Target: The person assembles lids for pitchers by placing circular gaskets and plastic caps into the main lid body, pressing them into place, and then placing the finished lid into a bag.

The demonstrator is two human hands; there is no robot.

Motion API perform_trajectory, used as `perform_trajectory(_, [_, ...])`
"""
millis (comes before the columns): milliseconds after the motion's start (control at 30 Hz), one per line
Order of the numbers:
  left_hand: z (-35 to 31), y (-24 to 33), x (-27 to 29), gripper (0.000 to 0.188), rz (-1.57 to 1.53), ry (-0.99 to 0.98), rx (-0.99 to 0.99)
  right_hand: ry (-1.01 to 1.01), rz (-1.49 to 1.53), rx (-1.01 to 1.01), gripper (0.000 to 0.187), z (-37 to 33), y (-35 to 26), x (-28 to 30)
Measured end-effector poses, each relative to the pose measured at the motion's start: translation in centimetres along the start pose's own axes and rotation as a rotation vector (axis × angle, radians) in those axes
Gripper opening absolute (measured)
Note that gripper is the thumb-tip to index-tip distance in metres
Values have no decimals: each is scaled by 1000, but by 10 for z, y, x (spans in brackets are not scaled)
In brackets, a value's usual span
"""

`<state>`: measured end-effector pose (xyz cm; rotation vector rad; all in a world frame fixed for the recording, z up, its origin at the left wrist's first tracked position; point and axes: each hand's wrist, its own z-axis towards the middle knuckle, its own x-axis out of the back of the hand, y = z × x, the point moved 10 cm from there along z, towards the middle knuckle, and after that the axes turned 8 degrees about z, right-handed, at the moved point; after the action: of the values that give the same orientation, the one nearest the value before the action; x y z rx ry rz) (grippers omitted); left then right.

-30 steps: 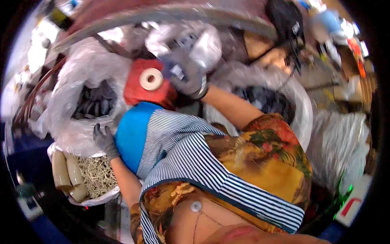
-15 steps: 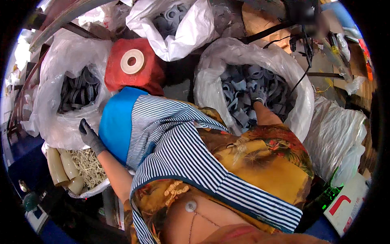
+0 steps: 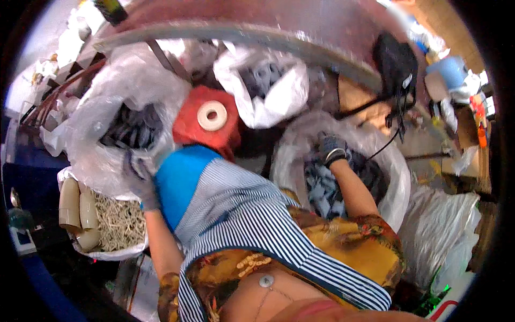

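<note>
My left hand (image 3: pixel 140 180), in a grey glove, is by the near side of the left clear plastic bag (image 3: pixel 86 161). Its fingers look spread, though somewhat blurred, and nothing shows in them. Dark grey curved pieces (image 3: pixel 131 129) lie inside that bag. My right hand (image 3: pixel 333 148), gloved in grey with a pale cuff, is over the far part of the right clear plastic bag (image 3: pixel 397 188). Below it lie many loose grey curved plastic pieces (image 3: pixel 322 188). The right fingers are blurred against the dark pieces, so whether they hold one cannot be seen.
A red block (image 3: pixel 188 121) carries a cream ring (image 3: pixel 212 115). Behind it stands a white sack (image 3: pixel 241 102) of grey pieces. At left, a lined container holds beige shreds (image 3: pixel 120 228) and beige tubes (image 3: pixel 70 201). A table edge (image 3: pixel 257 37) spans the far side; a black cable (image 3: pixel 394 137) hangs at right.
My right hand has risen from among the grey pieces toward the far side of its bag. My left hand has turned more toward the left bag. The view has tilted, showing more of the table.
</note>
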<state>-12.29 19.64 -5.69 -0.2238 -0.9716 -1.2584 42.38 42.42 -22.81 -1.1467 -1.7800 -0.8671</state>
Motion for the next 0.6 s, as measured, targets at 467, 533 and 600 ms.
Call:
perform_trajectory(467, [-30, 55, -14, 44, -1703, -133, 742, 387, 1314, 1195, 81, -128, -347, 298])
perform_trajectory(533, [-40, 18, -16, 37, -1749, -30, 785, 661, 1053, 1148, 84, -130, -350, 282])
perform_trajectory(600, [-59, 23, -33, 38, -1948, -156, 894, 371, 1247, 1086, 82, -96, -365, 228])
